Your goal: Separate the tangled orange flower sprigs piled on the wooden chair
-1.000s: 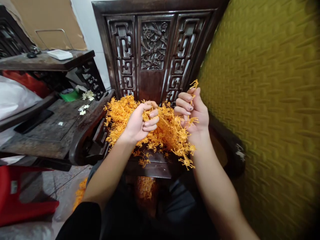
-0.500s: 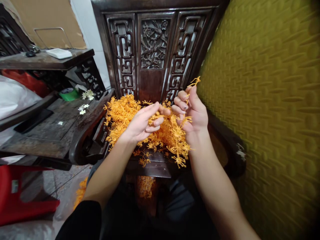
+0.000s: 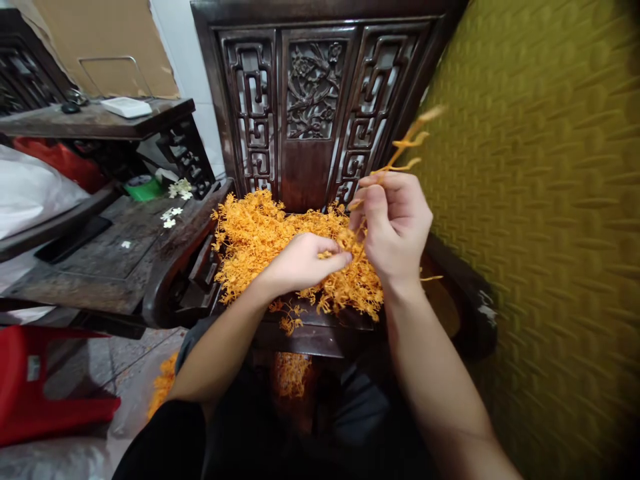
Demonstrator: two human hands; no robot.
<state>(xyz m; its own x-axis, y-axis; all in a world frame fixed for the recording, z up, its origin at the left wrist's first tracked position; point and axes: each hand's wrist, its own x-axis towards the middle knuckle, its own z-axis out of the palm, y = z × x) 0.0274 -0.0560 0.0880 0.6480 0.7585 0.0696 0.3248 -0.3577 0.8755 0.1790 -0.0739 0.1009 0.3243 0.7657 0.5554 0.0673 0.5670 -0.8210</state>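
An orange branching sprig, plastic-looking (image 3: 400, 155), rises from between the thumb and fingers of my right hand (image 3: 397, 227), its top blurred. My left hand (image 3: 313, 260) is lower and to the left, its thumb and fingers closed over orange strands in front of the pile. Whether those strands belong to the same sprig I cannot tell. Beneath both hands a heap of orange sprigs (image 3: 250, 233) covers the seat of a dark carved wooden chair (image 3: 307, 170). One small sprig (image 3: 290, 317) lies at the seat's front edge.
To the left, a dark wooden seat (image 3: 100, 267) carries a green tape roll (image 3: 143, 189) and small pale flower pieces (image 3: 171, 217). A red stool (image 3: 30, 387) stands below, beside a clear bag (image 3: 135, 393) with orange pieces. A yellow-green textured panel (image 3: 540, 200) borders the right.
My right hand has turned and closed, and the sprig now sticks up higher from it. The left hand has shifted slightly right and down, its fingers curling in.
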